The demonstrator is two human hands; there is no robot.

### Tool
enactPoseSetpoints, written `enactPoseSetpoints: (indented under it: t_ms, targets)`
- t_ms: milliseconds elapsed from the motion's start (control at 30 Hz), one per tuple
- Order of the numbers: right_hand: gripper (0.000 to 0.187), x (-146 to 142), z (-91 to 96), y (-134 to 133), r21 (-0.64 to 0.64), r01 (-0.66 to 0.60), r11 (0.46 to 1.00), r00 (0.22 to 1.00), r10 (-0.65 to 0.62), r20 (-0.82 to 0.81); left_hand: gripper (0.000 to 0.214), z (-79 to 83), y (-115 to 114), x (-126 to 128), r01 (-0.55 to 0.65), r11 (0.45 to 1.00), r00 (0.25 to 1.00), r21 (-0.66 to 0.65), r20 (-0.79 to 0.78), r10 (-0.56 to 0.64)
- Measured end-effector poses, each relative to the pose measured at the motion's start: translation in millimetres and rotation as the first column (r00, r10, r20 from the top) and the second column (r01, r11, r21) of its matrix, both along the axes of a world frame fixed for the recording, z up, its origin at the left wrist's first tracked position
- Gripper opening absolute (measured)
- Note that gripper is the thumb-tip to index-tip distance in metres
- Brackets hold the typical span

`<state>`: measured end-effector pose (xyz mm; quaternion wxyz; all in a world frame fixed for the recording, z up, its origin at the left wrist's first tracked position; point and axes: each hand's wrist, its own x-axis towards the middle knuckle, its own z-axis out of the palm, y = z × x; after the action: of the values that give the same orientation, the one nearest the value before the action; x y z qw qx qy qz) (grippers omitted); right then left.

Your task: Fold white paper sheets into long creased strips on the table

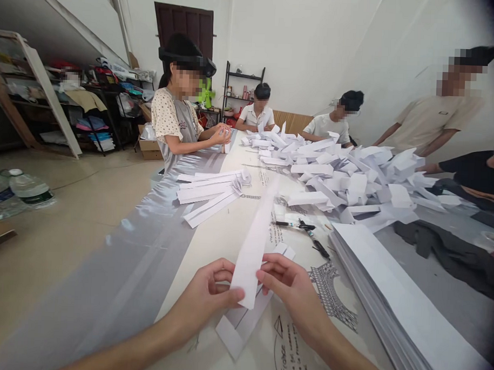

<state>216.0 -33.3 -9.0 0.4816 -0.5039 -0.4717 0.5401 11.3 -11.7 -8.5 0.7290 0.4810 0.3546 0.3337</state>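
Note:
A long white paper strip [253,244] stands tilted away from me above the table, pinched near its lower end by both hands. My left hand [211,291] grips its left edge, thumb in front and fingers behind. On the right edge, my right hand [288,286] holds it between thumb and curled fingers. Beneath my hands lie a few folded paper strips [236,333] on the printed tablecloth [199,269]. Beyond them rests a fanned group of paper strips [210,192].
A big heap of folded paper [353,172] covers the table's far right. Tall stacked white sheets [381,287] stand at my right, beside pens [320,244] and dark cloth [447,251]. Several people sit or stand around the table; one person [185,107] handles paper at the left.

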Motion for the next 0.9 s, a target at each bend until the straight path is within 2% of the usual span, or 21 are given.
enactPoseSetpoints:
  t_ms: [200,367,533,900]
  targets:
    - [0.039,3.4,3.5,1.1,-0.048,0.06,0.997,0.997,-0.061,-0.037,0.043,7.9,5.7,-2.7,0.037,0.998,0.99,-0.045,-0.132,-0.043]
    - [0.043,1.4,0.2,0.2,-0.087,0.032,0.996,0.994,-0.041,-0.098,0.044,5.4,4.0,-2.2,0.054,0.994,0.992,-0.09,-0.108,-0.064]
    - [0.046,-0.6,0.6,-1.8,-0.123,-0.02,0.992,0.998,0.012,-0.065,0.045,3.4,2.7,-3.4,0.056,0.994,0.991,-0.097,-0.113,-0.066]
    - [0.048,-0.4,2.7,-2.8,-0.129,-0.018,0.992,0.998,0.009,-0.066,0.04,8.6,2.3,-5.3,0.053,0.995,0.991,-0.083,-0.122,-0.063]
